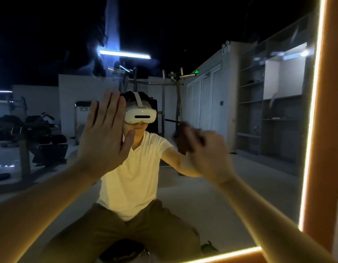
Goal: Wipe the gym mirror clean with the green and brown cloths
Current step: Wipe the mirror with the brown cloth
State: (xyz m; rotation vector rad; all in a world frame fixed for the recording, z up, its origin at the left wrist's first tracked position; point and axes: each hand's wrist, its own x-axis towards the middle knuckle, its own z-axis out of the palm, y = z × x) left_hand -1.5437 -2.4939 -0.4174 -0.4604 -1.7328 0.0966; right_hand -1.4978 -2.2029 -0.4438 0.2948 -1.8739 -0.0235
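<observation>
While the left hand [105, 135] is pressing flat, fingers straight and spread, against the gym mirror [259, 168], the right hand [208, 154] is gripping the brown cloth [183, 137], motion-blurred, on the glass just right of the reflected headset [140, 115].

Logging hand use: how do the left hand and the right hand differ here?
The left hand is flat, fingers straight, holding nothing; the right hand holds a brown cloth. The left hand looks sharp; the right hand is blurred. The left hand reaches higher than the right hand. Both are raised to the mirror.
</observation>
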